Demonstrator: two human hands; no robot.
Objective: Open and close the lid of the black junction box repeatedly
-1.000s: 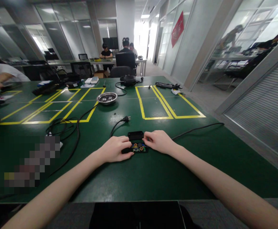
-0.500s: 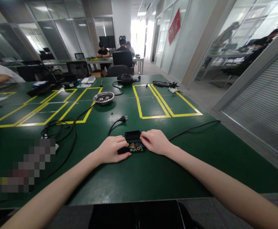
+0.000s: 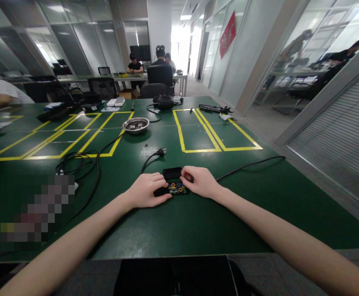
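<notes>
Two bare hands work at one small black electronics case, opened into two parts on the green tabletop (image 3: 179, 234) straight ahead of the person. The nearer part, the case base (image 3: 160, 192), holds one circuit board (image 3: 177, 189) on which two copper-coloured ring coils show; its other components are too small to count. The second part, a shallow black cover (image 3: 171, 173), lies just behind the base.

The left hand (image 3: 147, 190) grips the left end of the base, its thumb along the near side and its fingers over the far side. The right hand (image 3: 201, 182) is at the right end, thumb and forefinger drawn close together; whether they pinch anything, I cannot tell.

Behind the hands lies one black power plug (image 3: 160, 152) on its cord. Farther off stands one round steel bowl (image 3: 135, 131) with at least two shiny metal pieces inside. Two yellow-taped rectangles (image 3: 201, 151) lie side by side to the right of the bowl, with one folded black tripod (image 3: 215, 109) near their far edge. Two white boxes (image 3: 116, 102) sit together toward the back. Three people (image 3: 134, 66) are at the far table (image 3: 182, 77).
</notes>
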